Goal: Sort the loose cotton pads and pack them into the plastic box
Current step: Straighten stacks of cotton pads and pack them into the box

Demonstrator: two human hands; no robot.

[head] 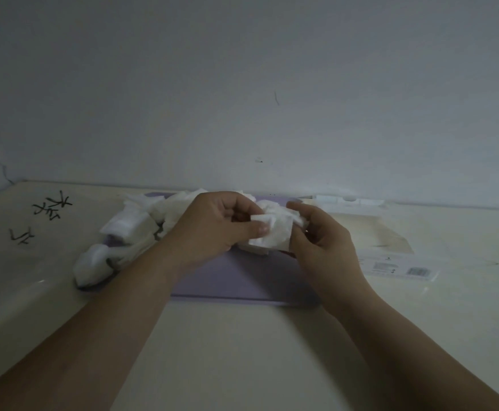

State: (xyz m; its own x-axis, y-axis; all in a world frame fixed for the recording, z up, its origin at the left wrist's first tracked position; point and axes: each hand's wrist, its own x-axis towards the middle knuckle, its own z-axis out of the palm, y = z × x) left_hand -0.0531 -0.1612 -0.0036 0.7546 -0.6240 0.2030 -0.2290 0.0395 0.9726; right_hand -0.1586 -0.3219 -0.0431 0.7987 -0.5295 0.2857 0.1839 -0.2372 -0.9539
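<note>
A pile of loose white cotton pads [141,221] lies spread over the back and left of a lilac mat [230,280]. Above the mat's middle, my left hand [212,226] and my right hand [322,241] together hold a small stack of white pads [275,232]. The left thumb presses on the stack's front, and the right fingers curl round its right side. A clear plastic box [369,232] lies flat to the right of the mat, with its lid part [343,200] by the wall.
The cream table [242,351] ends at a grey wall [242,84] right behind the pads. Black handwritten marks [47,215] sit on the table's left side. A printed label [399,269] shows on the box's front edge.
</note>
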